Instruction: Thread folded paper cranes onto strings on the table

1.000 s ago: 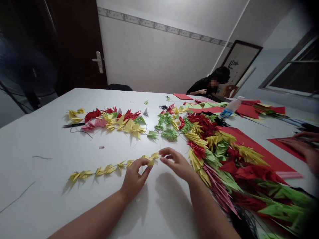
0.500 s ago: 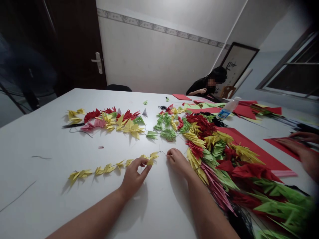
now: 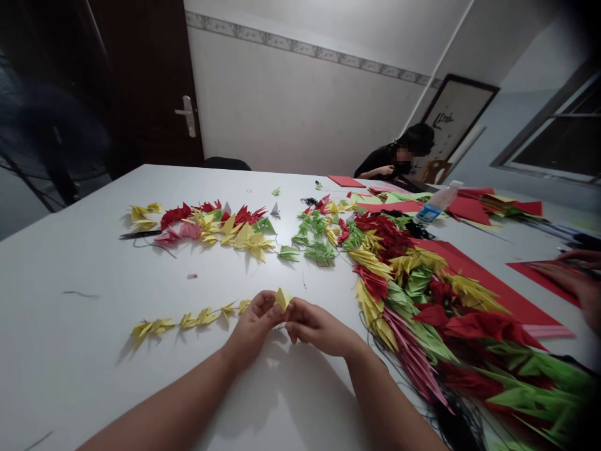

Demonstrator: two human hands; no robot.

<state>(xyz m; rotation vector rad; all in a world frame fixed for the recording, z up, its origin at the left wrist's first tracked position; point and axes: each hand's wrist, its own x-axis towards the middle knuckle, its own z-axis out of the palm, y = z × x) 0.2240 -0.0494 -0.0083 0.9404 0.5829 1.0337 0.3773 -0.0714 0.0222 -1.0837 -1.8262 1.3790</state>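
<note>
My left hand pinches a yellow folded paper crane above the white table. Closed fingertips of my right hand meet the same crane from its right side. A string of small yellow paper cranes lies on the table, running leftward from my left hand; its right end is hidden behind that hand. Just beyond my hands lies a thin thread or needle. Whether my right fingers also hold thread cannot be seen.
Farther back are a mixed pile of cranes, black scissors and green cranes. Thick colourful crane strands crowd the right, beside red paper and a bottle. Another person's hands rest at the right; someone sits behind.
My right hand has let go of the thread end and come left to meet my left hand at the yellow crane, which now stands more upright. The view has shifted slightly.
</note>
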